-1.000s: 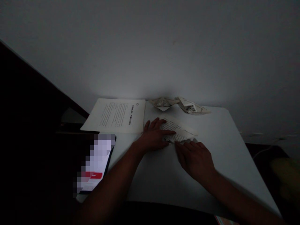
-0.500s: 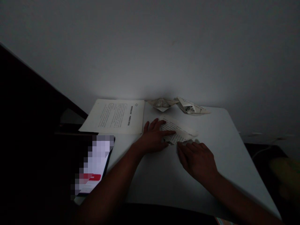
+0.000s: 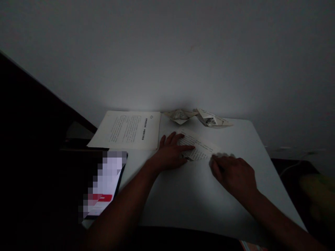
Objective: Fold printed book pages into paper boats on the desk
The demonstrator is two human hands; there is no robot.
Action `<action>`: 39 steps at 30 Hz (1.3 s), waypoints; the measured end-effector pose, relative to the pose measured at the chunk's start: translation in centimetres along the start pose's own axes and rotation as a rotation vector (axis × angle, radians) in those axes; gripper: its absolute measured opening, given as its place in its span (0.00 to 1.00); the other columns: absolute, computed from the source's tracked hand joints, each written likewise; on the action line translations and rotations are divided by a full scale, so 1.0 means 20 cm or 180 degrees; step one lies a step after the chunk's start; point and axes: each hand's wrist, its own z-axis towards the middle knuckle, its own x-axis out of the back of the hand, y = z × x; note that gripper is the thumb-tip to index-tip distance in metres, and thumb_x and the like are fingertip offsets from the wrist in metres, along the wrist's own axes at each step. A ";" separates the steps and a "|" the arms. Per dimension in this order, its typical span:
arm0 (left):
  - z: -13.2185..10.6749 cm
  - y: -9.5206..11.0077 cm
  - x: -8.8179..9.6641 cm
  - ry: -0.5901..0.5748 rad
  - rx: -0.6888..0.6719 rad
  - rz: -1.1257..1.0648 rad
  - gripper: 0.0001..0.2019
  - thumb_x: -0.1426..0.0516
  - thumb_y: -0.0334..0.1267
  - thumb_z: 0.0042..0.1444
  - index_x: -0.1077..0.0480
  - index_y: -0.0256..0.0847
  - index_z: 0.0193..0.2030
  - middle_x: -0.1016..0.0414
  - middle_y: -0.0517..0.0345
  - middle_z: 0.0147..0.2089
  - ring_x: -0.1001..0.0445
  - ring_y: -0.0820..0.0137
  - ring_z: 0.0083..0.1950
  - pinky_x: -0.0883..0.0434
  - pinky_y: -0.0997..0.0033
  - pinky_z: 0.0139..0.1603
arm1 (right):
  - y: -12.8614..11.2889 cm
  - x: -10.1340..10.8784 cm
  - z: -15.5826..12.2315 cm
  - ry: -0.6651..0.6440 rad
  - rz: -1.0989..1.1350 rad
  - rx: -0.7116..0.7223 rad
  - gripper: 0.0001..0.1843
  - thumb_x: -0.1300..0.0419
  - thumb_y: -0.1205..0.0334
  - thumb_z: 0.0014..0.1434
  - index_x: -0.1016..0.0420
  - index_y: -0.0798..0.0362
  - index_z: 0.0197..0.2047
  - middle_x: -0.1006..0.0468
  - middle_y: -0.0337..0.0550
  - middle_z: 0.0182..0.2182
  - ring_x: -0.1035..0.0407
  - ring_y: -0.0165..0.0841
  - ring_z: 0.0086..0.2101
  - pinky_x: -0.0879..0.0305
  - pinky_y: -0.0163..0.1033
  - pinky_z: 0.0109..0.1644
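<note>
A folded sheet of printed paper (image 3: 197, 146) lies flat on the white table. Spread across its left part, my left hand (image 3: 171, 153) presses it down with the fingers apart. My right hand (image 3: 235, 172) is closed, its fingers curled under, and its thumb side touches the paper's lower right corner. I see nothing held in it, though the inside of the fingers is hidden. Behind the sheet stand two folded paper boats, the left boat (image 3: 180, 115) and the right boat (image 3: 213, 119), with their ends close together.
To the left is a stack of printed pages (image 3: 125, 130). A tablet or phone (image 3: 104, 186) with a lit, partly blurred screen lies nearer me, beside my left forearm. The white table (image 3: 180, 202) meets a grey wall (image 3: 167, 52) at the back. The room is dim.
My right hand has slid to the right along the paper's lower edge, out to its corner. My left hand has stayed in place on the paper.
</note>
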 end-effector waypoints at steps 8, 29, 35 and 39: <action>0.00 0.01 0.00 0.0029 0.0033 0.0039 0.27 0.43 0.45 0.52 0.40 0.68 0.59 0.57 0.62 0.70 0.66 0.52 0.71 0.66 0.39 0.65 | 0.11 0.01 0.01 -0.0202 0.0004 -0.0180 0.15 0.48 0.57 0.61 0.21 0.52 0.36 0.21 0.42 0.27 0.29 0.35 0.28 0.40 0.41 0.35; -0.11 0.10 -0.17 0.1808 -0.0037 0.0128 0.11 0.43 0.33 0.54 0.30 0.43 0.45 0.38 0.49 0.59 0.39 0.56 0.59 0.41 0.47 0.59 | -0.12 -0.04 -0.06 -0.0619 0.0948 0.0497 0.27 0.47 0.50 0.61 0.41 0.40 0.63 0.52 0.49 0.67 0.58 0.52 0.64 0.45 0.60 0.61; -0.20 0.11 -0.30 0.1796 -0.0575 0.0301 0.13 0.50 0.29 0.60 0.32 0.35 0.50 0.29 0.48 0.49 0.33 0.61 0.48 0.33 0.57 0.50 | -0.15 -0.06 -0.05 -0.0552 0.0982 0.0347 0.26 0.47 0.49 0.60 0.36 0.44 0.60 0.44 0.51 0.64 0.54 0.53 0.63 0.45 0.60 0.61; -0.25 0.13 -0.32 0.1578 -0.0461 0.0548 0.18 0.51 0.29 0.59 0.36 0.34 0.56 0.31 0.45 0.53 0.34 0.59 0.52 0.37 0.53 0.55 | -0.17 -0.07 -0.03 -0.0399 0.0990 0.0319 0.25 0.45 0.51 0.59 0.35 0.44 0.60 0.40 0.54 0.61 0.51 0.55 0.61 0.44 0.61 0.59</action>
